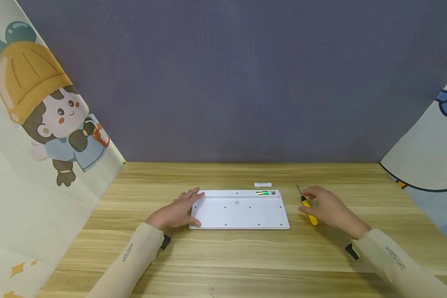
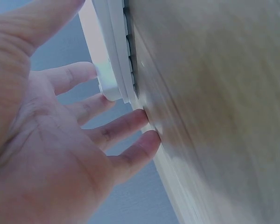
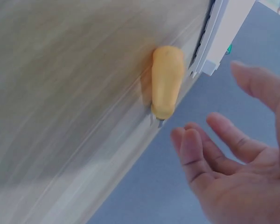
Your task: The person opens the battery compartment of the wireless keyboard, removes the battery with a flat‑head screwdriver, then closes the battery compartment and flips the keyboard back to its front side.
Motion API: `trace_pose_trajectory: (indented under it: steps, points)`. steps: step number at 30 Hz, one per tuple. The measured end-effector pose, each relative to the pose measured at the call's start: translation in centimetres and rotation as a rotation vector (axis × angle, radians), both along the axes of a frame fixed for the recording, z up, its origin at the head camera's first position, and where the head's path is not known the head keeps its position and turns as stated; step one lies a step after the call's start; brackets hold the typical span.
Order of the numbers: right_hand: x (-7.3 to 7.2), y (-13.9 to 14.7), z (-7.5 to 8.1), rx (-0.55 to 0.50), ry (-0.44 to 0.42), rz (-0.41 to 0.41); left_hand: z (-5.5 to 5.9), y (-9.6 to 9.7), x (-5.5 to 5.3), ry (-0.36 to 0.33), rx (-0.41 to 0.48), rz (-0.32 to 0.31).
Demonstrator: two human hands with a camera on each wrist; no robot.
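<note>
A white keyboard (image 1: 242, 213) lies upside down on the table, its underside dotted with several small screws or screw holes. My left hand (image 1: 176, 210) rests at its left end, thumb near the front corner and fingers spread toward the back one; the left wrist view shows the fingers (image 2: 79, 77) extended at the keyboard's edge (image 2: 114, 46). Right of the keyboard, a screwdriver (image 1: 313, 219) with a yellow and black handle lies on the table. Beside it hovers my right hand (image 1: 328, 207), fingers loosely bent. In the right wrist view a gap separates the fingers from the yellow handle (image 3: 168, 79).
Behind the keyboard's right part lies a small white cover-like strip (image 1: 263, 185). A shiny green label (image 1: 262, 193) sits on the keyboard's back strip. The wooden table (image 1: 223, 260) meets a dark grey-blue panel (image 1: 223, 103) at its far edge, with printed side panels left and right.
</note>
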State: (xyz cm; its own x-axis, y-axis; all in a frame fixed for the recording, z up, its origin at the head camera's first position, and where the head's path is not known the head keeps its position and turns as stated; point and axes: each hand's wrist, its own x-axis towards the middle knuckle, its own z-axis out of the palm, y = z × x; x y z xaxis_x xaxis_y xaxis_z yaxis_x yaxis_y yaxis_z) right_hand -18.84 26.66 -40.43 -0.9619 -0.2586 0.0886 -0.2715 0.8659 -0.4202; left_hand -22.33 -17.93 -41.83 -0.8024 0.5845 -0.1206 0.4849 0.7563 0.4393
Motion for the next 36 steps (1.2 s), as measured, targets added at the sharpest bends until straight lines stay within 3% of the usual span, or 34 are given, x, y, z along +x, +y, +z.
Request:
trace_pose_trajectory:
  steps: [9, 18, 29, 36]
  points:
    - [-0.5, -1.4, -0.6, -0.064, -0.01, 0.114, 0.1, -0.1, 0.1, -0.008, -0.018, 0.007]
    - [-1.6, -2.4, -1.9, -0.123, -0.084, 0.277, 0.1, -0.1, 0.1, -0.009, -0.019, 0.009]
    - [-1.9, -2.4, -2.2, -0.084, -0.135, 0.299, 0.2, 0.1, 0.1, -0.015, -0.016, 0.014]
    - [-2.0, -2.6, -2.1, -0.073, -0.152, 0.289, 1.0, 1.5, -0.2, 0.059, -0.061, -0.008]
